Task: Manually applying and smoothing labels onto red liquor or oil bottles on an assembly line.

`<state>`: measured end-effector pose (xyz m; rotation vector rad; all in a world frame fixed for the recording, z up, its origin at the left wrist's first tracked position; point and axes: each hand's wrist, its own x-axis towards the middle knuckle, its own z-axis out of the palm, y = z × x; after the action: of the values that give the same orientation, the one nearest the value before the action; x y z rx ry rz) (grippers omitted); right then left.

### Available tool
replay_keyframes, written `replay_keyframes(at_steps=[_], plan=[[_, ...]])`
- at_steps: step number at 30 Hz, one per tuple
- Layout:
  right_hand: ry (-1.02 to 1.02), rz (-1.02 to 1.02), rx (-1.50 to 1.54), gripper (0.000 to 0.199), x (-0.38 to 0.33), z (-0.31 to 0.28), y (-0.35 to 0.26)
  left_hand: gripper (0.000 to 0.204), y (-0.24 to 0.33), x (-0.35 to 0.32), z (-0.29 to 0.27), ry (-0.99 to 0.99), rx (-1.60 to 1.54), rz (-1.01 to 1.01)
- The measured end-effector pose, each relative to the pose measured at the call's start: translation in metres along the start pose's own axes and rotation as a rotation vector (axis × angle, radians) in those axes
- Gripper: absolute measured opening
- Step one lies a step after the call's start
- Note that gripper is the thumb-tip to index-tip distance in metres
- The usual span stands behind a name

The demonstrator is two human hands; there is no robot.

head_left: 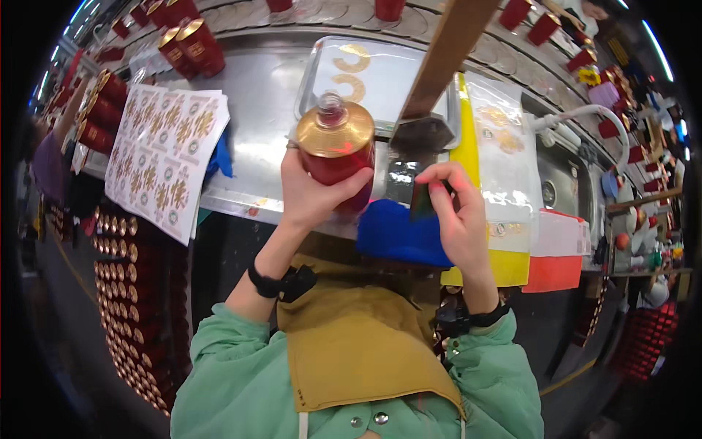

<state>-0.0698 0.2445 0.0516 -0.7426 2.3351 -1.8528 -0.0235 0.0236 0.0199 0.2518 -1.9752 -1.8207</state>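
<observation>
While the left hand (311,192) clasps the lower side of a glossy red bottle (336,139), thumb across its front, the gold, rounded shoulder and clear knobbed neck rise above the grip. To the bottle's right, the right hand (462,208) has thumb and forefinger drawn close at the top of a thin dark-green piece (421,202); whether they pinch it, I cannot tell. Just below that piece, one plush-looking blue cloth (402,235) drapes over the table's front edge. Behind the bottle, one shallow, round-cornered tray (398,64) bears two gold C-shaped pieces (352,57), one above the other. Two red, gold-topped vessels (201,47) stand close together on the smooth steel table (252,95), beyond one stack of gold-printed sheets (164,157). One brown bar (450,55) slants above the tray.
</observation>
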Motion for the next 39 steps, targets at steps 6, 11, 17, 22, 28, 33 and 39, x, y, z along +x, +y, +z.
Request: replay_keyframes(at_steps=[6, 11, 17, 22, 28, 33, 39], plan=[[0.047, 0.099, 0.102, 0.086, -0.034, -0.003, -0.010, 0.058, 0.035, -0.017, 0.046, -0.346, -0.344, -0.267], [0.079, 0.264, 0.285, 0.090, -0.039, -0.005, 0.007, 0.062, 0.025, -0.030, 0.073, -0.439, -0.434, -0.596], [0.043, 0.178, 0.348, 0.059, -0.016, -0.013, 0.024, 0.070, 0.011, -0.012, 0.084, -0.404, -0.302, -0.562], [0.068, 0.264, -0.013, 0.049, -0.008, -0.035, 0.039, 0.066, 0.004, -0.005, 0.091, -0.343, -0.087, -0.509], [0.092, 0.232, -0.444, 0.024, -0.018, -0.171, 0.112, 0.072, 0.001, -0.035, 0.094, -0.414, 0.073, -0.257], [0.303, 0.560, -1.026, 0.027, 0.008, -0.353, 0.183, 0.070, 0.003, -0.033, 0.096, -0.422, 0.006, -0.315], [0.549, 0.968, -1.296, 0.043, 0.021, -0.476, 0.252, 0.076, 0.007, -0.033, 0.099, -0.393, 0.016, -0.343]])
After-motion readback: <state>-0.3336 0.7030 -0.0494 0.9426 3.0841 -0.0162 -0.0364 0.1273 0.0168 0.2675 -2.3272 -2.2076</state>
